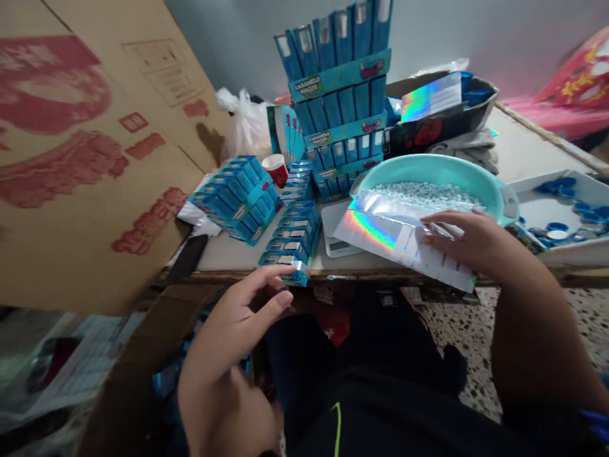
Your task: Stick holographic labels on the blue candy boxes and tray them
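My left hand (254,311) hovers at the table's front edge, fingers apart and curved, near the front end of a row of small blue boxes (290,244). Nothing shows between its thumb and index finger. My right hand (459,238) lies over a flat silvery sheet (380,235) with a rainbow sheen, its fingers spread on top. That sheet leans over the front rim of a turquoise basin (490,187) holding many small pale pieces (428,192). A white scale-like device (335,244) is partly covered by the sheet.
Tall stacked blue display boxes (342,105) stand behind the row, with another blue stack (238,197) and a red cup (276,170) to the left. A large cardboard box (95,158) fills the left side. At the right lies a white tray (537,184) with blue lids.
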Available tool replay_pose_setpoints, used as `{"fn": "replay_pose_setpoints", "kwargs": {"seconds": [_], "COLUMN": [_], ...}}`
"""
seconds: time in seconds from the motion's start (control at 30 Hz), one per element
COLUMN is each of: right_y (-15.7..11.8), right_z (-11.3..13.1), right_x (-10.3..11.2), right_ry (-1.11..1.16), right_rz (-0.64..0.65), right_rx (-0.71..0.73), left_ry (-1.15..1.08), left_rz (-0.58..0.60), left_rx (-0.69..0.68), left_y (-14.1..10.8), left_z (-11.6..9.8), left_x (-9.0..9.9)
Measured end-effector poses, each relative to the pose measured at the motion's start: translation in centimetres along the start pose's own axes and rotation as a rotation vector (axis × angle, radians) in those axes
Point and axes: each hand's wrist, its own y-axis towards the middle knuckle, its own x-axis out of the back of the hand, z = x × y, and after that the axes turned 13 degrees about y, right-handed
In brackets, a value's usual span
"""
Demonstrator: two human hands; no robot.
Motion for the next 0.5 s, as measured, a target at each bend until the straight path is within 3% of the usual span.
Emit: {"fn": "replay_pose_setpoints", "kwargs": {"seconds": [0.1,0.2,0.33,0.4,0.5], "right_y": [-0.5,-1.4,-1.8,-1.4,-0.9], "right_z": [3.8,9.9,15.9,17.0,17.4], "right_x": [0.5,-0.8,-7.0,-10.6,-14.5], "right_ry": [-0.121,0.093,0.435,0.548,0.706], "right_rz": [-0.146,-0.244,-0.011,0.034,-0.009], "right_rx": [0.128,0.352,0.509,0.514,0.488], "left_ry": [-0.055,-0.131,-0.215,-0.234,-0.251], "left_rz": [0.009,0.008,-0.048,-0.058,-0.036], "left_rx": [0.026,0.033,0.038,0.038,0.034], "left_y": [-1.0,-1.6,-1.6,-1.6,-1.7], "left_z": [0.4,0.8,0.9,0.9,1.0], "left_x": [0.6,0.5,0.0,-0.2,-0.3]}}
